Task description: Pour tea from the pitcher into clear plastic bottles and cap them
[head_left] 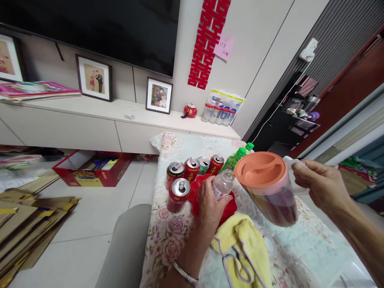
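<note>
- One pitcher (pixel 270 188), dark liquid: above worktop (pixel 315 244) middle, long axis tilted, orange lid end leaning toward bottle (pixel 222 185); right hand (pixel 319 184) grip closed on handle.
- One bottle, clear: near-upright, neck up, left hand (pixel 211 204) grip wrapped round it.

The left hand (pixel 211 204) covers the lower half of the bottle (pixel 223 185). The right hand (pixel 318 184) hides most of the jug (pixel 270 188) handle. Writing on the note (pixel 223 47) is too small to read.

We see opened drink cans (pixel 180 190) clustered on our floral tablecloth (pixel 168 236), beside green-capped bottles (pixel 240 155) and a yellow cloth (pixel 243 244).
</note>
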Demonstrator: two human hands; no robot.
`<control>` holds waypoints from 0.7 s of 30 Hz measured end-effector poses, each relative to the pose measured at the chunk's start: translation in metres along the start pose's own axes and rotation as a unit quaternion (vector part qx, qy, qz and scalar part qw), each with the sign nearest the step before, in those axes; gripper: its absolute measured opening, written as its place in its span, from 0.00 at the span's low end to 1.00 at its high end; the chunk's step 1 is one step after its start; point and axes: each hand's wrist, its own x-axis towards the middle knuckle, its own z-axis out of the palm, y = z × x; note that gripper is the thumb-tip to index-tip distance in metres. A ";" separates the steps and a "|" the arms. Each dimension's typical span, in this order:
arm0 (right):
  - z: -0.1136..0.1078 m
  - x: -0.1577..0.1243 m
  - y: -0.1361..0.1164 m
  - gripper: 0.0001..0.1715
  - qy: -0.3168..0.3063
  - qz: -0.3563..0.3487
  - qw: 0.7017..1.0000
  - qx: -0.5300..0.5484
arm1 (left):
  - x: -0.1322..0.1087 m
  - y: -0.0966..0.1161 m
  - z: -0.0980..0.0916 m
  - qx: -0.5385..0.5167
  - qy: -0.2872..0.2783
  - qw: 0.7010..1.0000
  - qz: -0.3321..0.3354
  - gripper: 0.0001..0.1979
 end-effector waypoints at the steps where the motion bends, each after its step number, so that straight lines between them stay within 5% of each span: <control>1: 0.000 0.000 0.000 0.35 0.001 0.001 1.000 -0.002 | 0.000 0.000 0.000 0.001 0.000 1.000 0.000 0.37; 21: 0.003 -0.001 -0.006 0.35 0.011 0.002 1.000 0.002 | 0.000 -0.003 0.001 -0.001 0.004 1.000 0.011 0.38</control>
